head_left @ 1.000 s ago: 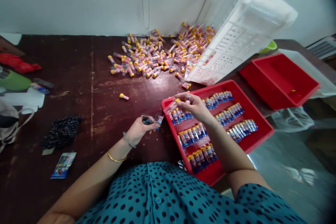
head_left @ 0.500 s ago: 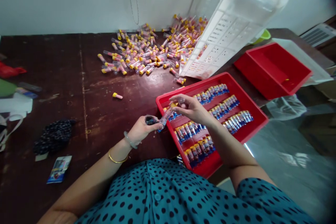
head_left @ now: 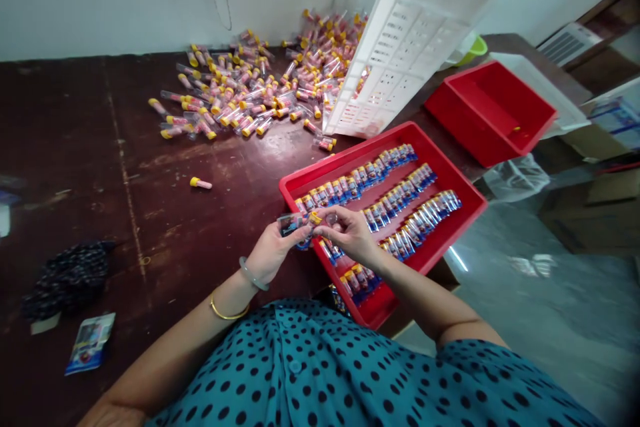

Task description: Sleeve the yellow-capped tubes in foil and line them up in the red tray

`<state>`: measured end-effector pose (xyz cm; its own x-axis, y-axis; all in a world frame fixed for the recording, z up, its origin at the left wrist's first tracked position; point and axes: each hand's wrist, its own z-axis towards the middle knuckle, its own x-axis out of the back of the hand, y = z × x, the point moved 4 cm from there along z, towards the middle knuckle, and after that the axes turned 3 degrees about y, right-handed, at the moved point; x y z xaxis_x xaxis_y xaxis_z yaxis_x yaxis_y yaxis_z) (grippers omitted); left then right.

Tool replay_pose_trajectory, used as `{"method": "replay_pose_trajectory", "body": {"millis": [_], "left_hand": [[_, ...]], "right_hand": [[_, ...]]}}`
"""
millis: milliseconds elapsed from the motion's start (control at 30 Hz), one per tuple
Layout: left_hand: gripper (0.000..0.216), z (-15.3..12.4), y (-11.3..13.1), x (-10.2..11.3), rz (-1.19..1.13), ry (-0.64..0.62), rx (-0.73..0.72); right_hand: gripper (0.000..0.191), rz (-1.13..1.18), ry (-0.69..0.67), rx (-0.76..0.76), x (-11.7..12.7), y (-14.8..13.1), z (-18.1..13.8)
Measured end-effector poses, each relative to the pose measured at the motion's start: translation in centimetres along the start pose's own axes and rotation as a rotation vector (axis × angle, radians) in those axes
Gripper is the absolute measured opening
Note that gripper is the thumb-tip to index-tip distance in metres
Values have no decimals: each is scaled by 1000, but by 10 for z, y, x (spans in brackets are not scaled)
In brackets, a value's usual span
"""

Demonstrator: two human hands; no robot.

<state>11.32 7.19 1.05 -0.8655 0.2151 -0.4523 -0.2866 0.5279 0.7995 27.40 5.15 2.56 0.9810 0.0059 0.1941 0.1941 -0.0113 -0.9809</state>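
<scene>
My left hand [head_left: 270, 250] is closed around a small clear packet with a dark printed insert [head_left: 290, 223]. My right hand [head_left: 347, 230] pinches a small clear tube with a yellow cap [head_left: 314, 219] against that packet's mouth. Both hands meet over the near left corner of a red tray [head_left: 450, 230] that holds rows of packed blue-labelled tubes [head_left: 395, 199]. A heap of loose yellow-capped tubes [head_left: 250, 97] lies on the dark wooden table at the back. One stray tube [head_left: 200, 182] lies apart from the heap.
A white perforated crate [head_left: 400, 53] leans tilted over the heap. A second, nearly empty red tray [head_left: 490, 110] sits at the right. A dark cloth [head_left: 65, 277] and a printed packet [head_left: 89, 341] lie at the near left. The table edge drops to the floor at right.
My right hand has come down and left with the tube to meet the packet in my left hand. The view has swung to the right.
</scene>
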Motion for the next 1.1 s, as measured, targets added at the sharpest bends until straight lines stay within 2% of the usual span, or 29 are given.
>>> {"method": "replay_pose_trajectory", "body": {"millis": [500, 600, 700, 800, 867, 967, 1100], "left_hand": [[32, 3, -2, -10, 18, 32, 27], [33, 4, -2, -11, 6, 2, 44], [36, 3, -2, -9, -32, 0, 85], [34, 4, -7, -11, -86, -2, 140], [31, 6, -11, -16, -127, -39, 167], [28, 9, -12, -19, -171, -53, 165], [26, 11, -4, 6, -153, 13, 104]], "right_hand": [[27, 40, -12, -3, 2, -2, 0], [28, 68, -18, -7, 4, -5, 1], [28, 78, 40, -24, 28, -5, 13], [32, 117, 218, -41, 79, 1, 40], [38, 141, 267, -57, 112, 7, 58], [38, 89, 241, -126, 142, 22, 67], [35, -168, 150, -243, 149, 37, 39]]}}
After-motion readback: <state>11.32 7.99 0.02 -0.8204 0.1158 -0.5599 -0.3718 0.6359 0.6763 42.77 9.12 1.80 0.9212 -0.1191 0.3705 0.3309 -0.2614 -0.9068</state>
